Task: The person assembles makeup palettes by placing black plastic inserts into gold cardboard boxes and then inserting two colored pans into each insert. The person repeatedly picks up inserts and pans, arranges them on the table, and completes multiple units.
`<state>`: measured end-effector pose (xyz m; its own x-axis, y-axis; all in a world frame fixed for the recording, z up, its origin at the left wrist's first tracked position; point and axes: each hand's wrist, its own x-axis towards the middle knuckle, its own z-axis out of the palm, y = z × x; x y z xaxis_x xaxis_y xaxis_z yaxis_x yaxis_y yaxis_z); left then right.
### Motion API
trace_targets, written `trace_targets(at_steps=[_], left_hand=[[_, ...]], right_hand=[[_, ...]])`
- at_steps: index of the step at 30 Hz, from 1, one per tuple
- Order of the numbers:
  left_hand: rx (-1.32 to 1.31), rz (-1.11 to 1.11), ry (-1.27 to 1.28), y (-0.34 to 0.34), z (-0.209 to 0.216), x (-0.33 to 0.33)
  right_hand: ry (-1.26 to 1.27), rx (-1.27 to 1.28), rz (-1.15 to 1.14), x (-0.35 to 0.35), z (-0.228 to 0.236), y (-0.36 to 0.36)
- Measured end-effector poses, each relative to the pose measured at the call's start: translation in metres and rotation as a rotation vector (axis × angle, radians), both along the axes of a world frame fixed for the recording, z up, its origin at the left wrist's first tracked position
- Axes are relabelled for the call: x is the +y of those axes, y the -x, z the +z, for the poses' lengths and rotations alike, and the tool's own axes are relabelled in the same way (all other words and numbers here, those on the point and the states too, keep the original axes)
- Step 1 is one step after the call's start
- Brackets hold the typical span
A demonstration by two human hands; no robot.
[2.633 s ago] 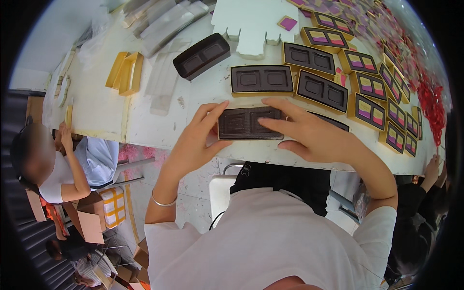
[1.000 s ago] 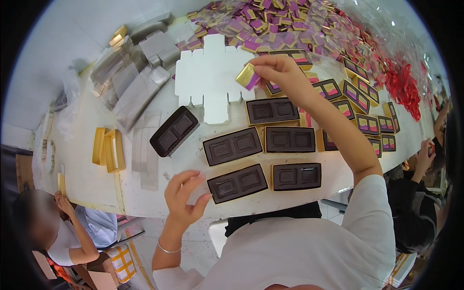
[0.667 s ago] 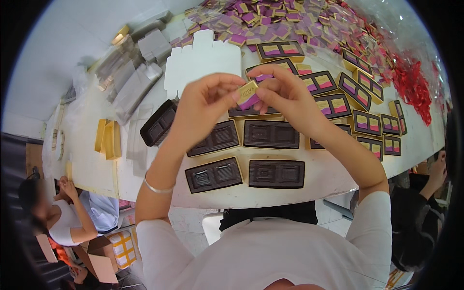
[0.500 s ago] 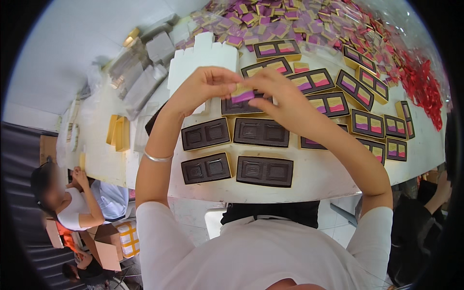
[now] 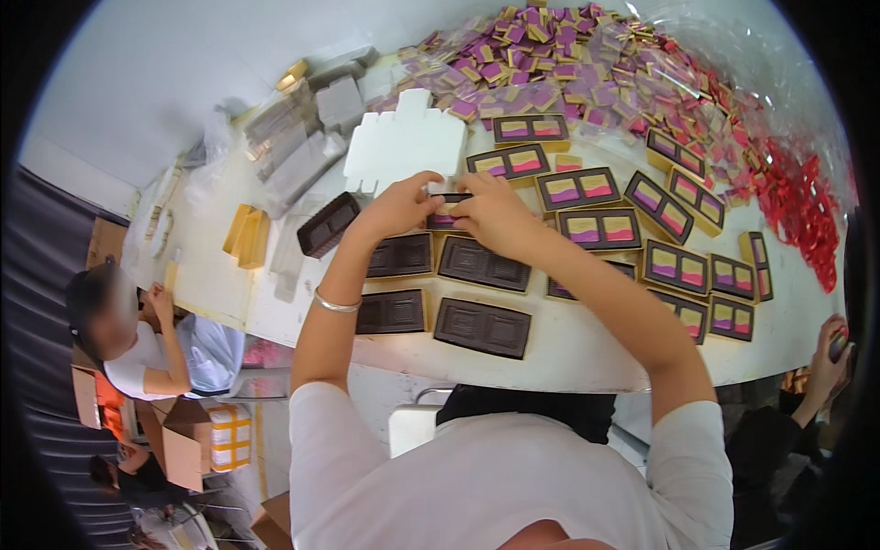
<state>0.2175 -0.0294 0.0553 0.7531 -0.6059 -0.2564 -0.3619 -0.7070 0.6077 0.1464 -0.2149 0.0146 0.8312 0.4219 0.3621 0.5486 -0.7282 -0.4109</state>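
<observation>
A gold-edged box with a dark brown two-slot insert point(image 5: 447, 199) lies on the table between my hands. A small purple-and-gold packet point(image 5: 444, 221) sits in it, partly covered by fingers. My left hand point(image 5: 401, 207) is at the box's left end, its fingers curled and thumb bent in. My right hand point(image 5: 495, 213) reaches over the box from the right, thumb and fingers closed about the packet. Nearer to me are several boxes with vacant dark inserts, such as one box point(image 5: 483, 327) at the front. Another dark-insert box point(image 5: 329, 225) stands tilted left of my left hand.
Filled boxes point(image 5: 599, 229) with purple and pink packets spread to the right. Loose packets point(image 5: 550, 55) heap at the back, with red ribbons point(image 5: 796, 211) far right. White card point(image 5: 405, 147), clear plastic covers point(image 5: 302, 174) and yellow boxes point(image 5: 246, 236) lie left. A seated person point(image 5: 151, 353) is at left.
The packet held up between my hands has come down into the box's insert. My left hand has moved off it to the box's left end. The view has shifted slightly.
</observation>
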Motion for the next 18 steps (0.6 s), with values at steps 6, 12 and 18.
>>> trace_targets(at_steps=[6,12,18], left_hand=[[-0.560,0.681,0.235,0.049,-0.017,0.115],[-0.723,0.452,-0.065,0.077,-0.038,0.128],[-0.681,-0.295,-0.324,0.071,0.003,-0.009]], right_hand=[[0.012,-0.390,-0.442,-0.052,0.049,0.031],[0.031,-0.308,-0.391,-0.052,0.021,0.029],[0.043,-0.319,-0.509,-0.067,0.019,0.023]])
